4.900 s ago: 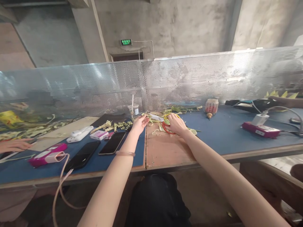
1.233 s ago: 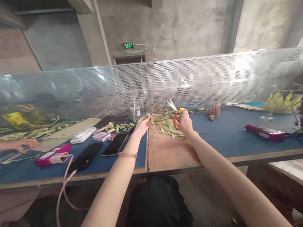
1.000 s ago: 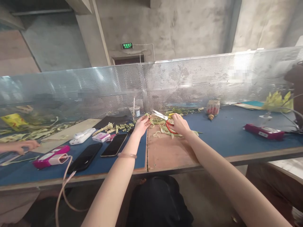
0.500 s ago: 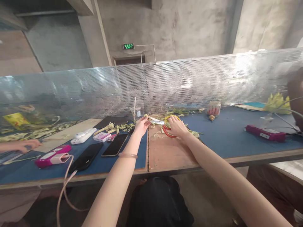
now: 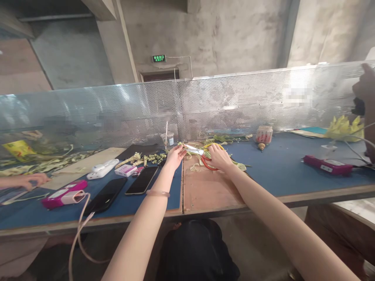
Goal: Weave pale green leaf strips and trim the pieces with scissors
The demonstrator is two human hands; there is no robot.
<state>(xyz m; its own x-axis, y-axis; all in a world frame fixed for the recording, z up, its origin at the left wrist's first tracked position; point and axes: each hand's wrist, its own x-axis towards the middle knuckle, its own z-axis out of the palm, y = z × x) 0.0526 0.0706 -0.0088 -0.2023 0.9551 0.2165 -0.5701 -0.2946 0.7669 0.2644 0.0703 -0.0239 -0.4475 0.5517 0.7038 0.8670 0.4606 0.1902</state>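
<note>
My right hand (image 5: 218, 157) is closed round scissors (image 5: 193, 150) with one yellow and one red handle. The blades point left, towards my left hand (image 5: 175, 154), whose fingers pinch a small pale green plant piece (image 5: 181, 144) close to the blade tips. Whether the blades are apart is too small to tell. Pale peelings (image 5: 197, 167) and green leafy scraps (image 5: 223, 138) lie around and behind the scissors on a wooden board (image 5: 211, 191). Several knobbly green pieces (image 5: 155, 158) lie in a row left of my left hand.
Two phones (image 5: 142, 180), a pink-white box (image 5: 125, 170), a white power strip (image 5: 102, 168) and a magenta one (image 5: 64, 194) lie left. Another person's hand (image 5: 36, 180) is at far left. A jar (image 5: 264, 134) and second magenta strip (image 5: 327, 164) are right. A perforated metal screen (image 5: 211, 101) stands behind.
The scissor blades have shifted slightly; both my hands stay almost in place. At the far right, another person's dark hand or arm has risen in front of the screen.
</note>
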